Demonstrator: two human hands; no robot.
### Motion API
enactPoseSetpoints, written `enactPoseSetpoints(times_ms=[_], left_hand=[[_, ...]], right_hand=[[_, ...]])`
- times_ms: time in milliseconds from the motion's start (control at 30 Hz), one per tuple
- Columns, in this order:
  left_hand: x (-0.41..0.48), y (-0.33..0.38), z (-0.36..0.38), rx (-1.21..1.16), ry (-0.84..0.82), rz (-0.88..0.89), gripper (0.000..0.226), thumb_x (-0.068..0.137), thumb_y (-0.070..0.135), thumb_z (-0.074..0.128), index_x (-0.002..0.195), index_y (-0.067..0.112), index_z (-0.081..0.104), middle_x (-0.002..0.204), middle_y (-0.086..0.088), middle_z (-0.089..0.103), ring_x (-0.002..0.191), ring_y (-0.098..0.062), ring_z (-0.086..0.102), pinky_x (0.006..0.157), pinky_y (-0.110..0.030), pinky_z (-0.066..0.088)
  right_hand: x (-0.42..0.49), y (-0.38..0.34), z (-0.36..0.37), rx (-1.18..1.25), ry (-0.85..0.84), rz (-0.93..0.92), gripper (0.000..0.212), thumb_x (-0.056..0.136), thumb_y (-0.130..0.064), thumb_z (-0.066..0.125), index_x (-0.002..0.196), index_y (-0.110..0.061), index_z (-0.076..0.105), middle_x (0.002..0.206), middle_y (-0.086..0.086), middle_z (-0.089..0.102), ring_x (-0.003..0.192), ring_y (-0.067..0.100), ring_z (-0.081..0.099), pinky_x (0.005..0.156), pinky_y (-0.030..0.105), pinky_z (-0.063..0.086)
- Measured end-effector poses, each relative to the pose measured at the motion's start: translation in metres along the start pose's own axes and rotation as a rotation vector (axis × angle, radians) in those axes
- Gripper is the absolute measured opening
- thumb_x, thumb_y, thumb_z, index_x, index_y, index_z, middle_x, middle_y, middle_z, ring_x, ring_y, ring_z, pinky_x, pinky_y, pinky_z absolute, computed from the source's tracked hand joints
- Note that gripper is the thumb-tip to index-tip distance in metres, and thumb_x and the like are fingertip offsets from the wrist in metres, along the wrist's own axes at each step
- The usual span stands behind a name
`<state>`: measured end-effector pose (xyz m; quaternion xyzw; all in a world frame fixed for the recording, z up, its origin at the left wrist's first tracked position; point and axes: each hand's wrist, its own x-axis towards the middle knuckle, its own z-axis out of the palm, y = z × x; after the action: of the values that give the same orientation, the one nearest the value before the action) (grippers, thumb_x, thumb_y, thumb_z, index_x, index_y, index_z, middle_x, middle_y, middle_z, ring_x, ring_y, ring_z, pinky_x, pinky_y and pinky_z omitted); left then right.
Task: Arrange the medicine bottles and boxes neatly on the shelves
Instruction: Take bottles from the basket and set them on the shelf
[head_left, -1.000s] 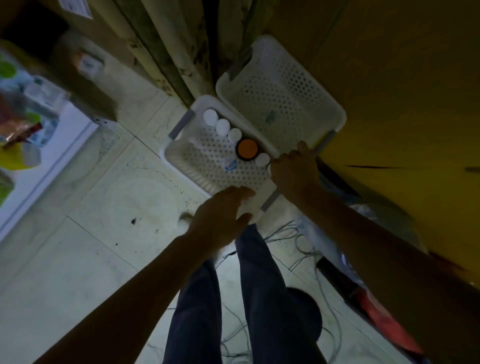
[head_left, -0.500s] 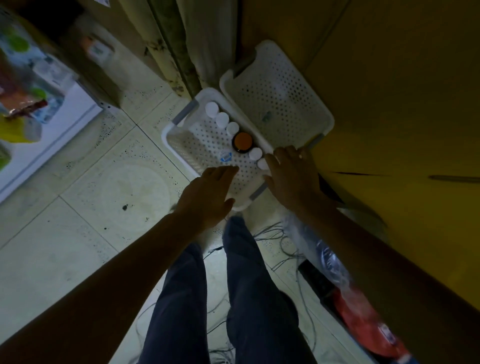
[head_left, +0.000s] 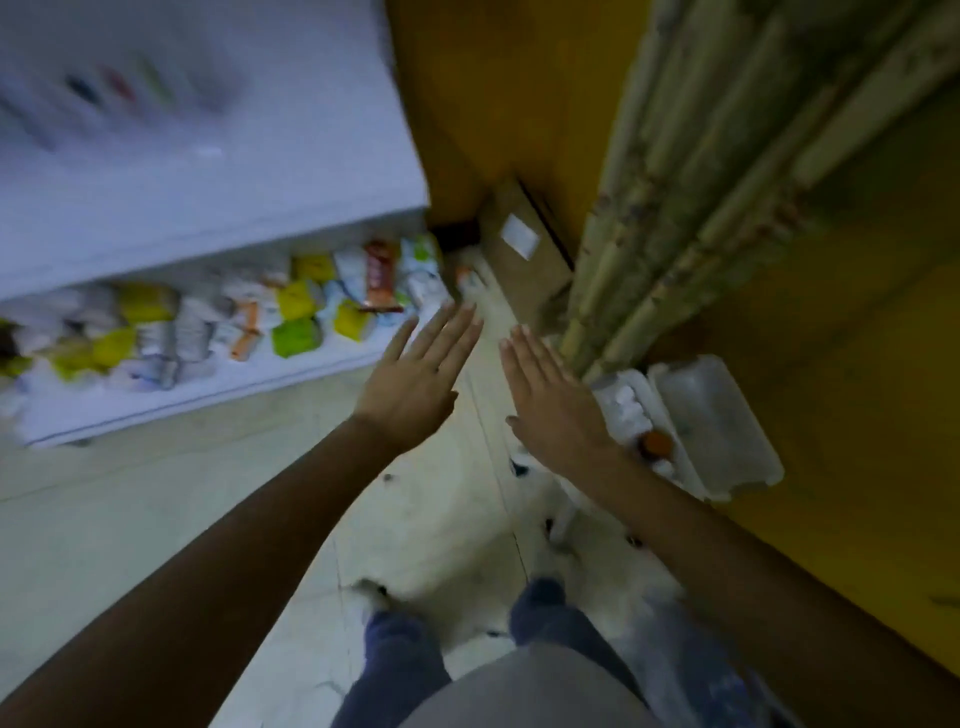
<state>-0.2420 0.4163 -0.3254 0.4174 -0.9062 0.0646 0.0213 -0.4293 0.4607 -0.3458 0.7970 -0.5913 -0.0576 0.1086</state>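
Observation:
My left hand (head_left: 415, 379) and my right hand (head_left: 550, 400) are stretched out flat side by side above the floor, fingers straight, both empty. Two white perforated baskets (head_left: 727, 415) lie on the floor to the right, by the yellow wall. The nearer basket holds white-capped bottles (head_left: 626, 402) and an orange-capped bottle (head_left: 655, 444), partly hidden by my right wrist. The white shelf unit (head_left: 197, 156) stands at the left. Its lowest shelf is piled with many medicine boxes (head_left: 296, 306), yellow, green and white. The view is blurred.
A brown cardboard box (head_left: 524, 254) leans in the corner beyond my hands. A pale curtain (head_left: 701, 182) hangs at the right, above the baskets. Pale floor tiles (head_left: 156, 519) lie in front of the shelf. My legs (head_left: 405, 660) are at the bottom.
Both hands have left the basket and risen, spreading flat. My view has swung left, so the shelf fills the left side and the baskets sit at the right.

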Motion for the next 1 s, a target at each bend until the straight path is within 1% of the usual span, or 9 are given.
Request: enactPoseSetpoints(times_ms=[67,133,233,367,500,633,767,867,1000], left_hand=[[-0.029,-0.060,-0.032,0.038,0.088,-0.096,0.099,0.070,0.029,0.076,0.148,0.009,0.019,0.155,-0.010,0.025,0.142,-0.025,0.026,0.112,-0.046,0.022],[-0.062,-0.116,-0.071,0.072,0.182,-0.150,0.096,0.073,0.028,0.074,0.147,0.008,0.017,0.155,-0.011,0.024,0.142,-0.026,0.024,0.112,-0.048,0.025],[-0.113,-0.200,-0.133,0.142,0.315,-0.238,0.095,0.074,0.030,0.073,0.148,0.008,0.018,0.155,-0.011,0.023,0.143,-0.026,0.021,0.113,-0.045,0.021],[-0.170,-0.292,-0.218,0.199,0.474,-0.369,0.090,0.079,0.031,0.072,0.148,0.009,0.017,0.156,-0.010,0.022,0.142,-0.026,0.024,0.109,-0.047,0.031],[-0.209,-0.350,-0.277,0.233,0.559,-0.470,0.085,0.085,0.035,0.066,0.150,0.007,0.018,0.158,-0.008,0.015,0.144,-0.024,0.020,0.109,-0.045,0.031],[-0.222,-0.389,-0.296,0.211,0.588,-0.524,0.088,0.085,0.036,0.066,0.151,0.008,0.016,0.158,-0.007,0.015,0.144,-0.024,0.020,0.107,-0.044,0.033],[-0.211,-0.422,-0.298,0.143,0.606,-0.492,0.087,0.085,0.038,0.065,0.151,0.009,0.017,0.158,-0.007,0.017,0.142,-0.026,0.027,0.104,-0.043,0.040],[-0.190,-0.448,-0.300,0.076,0.639,-0.454,0.084,0.086,0.038,0.064,0.151,0.011,0.018,0.157,-0.005,0.022,0.140,-0.025,0.030,0.103,-0.039,0.039],[-0.151,-0.485,-0.298,-0.077,0.669,-0.423,0.081,0.089,0.036,0.061,0.151,0.018,0.012,0.155,0.000,0.025,0.139,-0.017,0.028,0.105,-0.025,0.028]], right_hand=[[0.048,-0.034,-0.043,-0.004,0.093,-0.040,0.097,0.075,-0.045,0.072,0.144,0.003,0.025,0.150,0.020,0.033,0.141,0.031,0.031,0.115,0.040,0.014],[0.092,-0.075,-0.092,-0.010,0.179,-0.097,0.094,0.076,-0.044,0.071,0.144,0.004,0.028,0.150,0.022,0.032,0.141,0.032,0.030,0.115,0.041,0.018],[0.156,-0.138,-0.173,-0.003,0.373,-0.188,0.093,0.068,-0.043,0.077,0.139,0.006,0.040,0.144,0.023,0.041,0.135,0.034,0.040,0.112,0.043,0.027],[0.223,-0.202,-0.278,0.121,0.591,-0.236,0.096,0.068,-0.046,0.080,0.139,0.006,0.040,0.145,0.024,0.040,0.135,0.035,0.040,0.110,0.045,0.023],[0.263,-0.238,-0.362,0.203,0.728,-0.295,0.093,0.078,-0.043,0.073,0.145,0.004,0.028,0.153,0.020,0.027,0.142,0.031,0.026,0.114,0.041,0.012],[0.299,-0.254,-0.402,0.217,0.736,-0.313,0.092,0.079,-0.042,0.074,0.145,0.004,0.029,0.152,0.021,0.030,0.141,0.033,0.029,0.114,0.041,0.011],[0.347,-0.257,-0.414,0.358,0.714,-0.340,0.088,0.091,-0.044,0.057,0.151,-0.005,0.005,0.160,0.010,0.005,0.148,0.022,0.004,0.116,0.026,-0.004],[0.389,-0.263,-0.418,0.596,0.612,-0.260,0.086,0.091,-0.045,0.058,0.152,-0.011,0.009,0.160,0.005,0.010,0.147,0.019,0.011,0.117,0.030,0.013],[0.455,-0.268,-0.421,0.949,0.529,-0.140,0.085,0.085,-0.048,0.064,0.150,-0.014,0.020,0.155,0.005,0.027,0.138,0.022,0.033,0.105,0.034,0.034]])
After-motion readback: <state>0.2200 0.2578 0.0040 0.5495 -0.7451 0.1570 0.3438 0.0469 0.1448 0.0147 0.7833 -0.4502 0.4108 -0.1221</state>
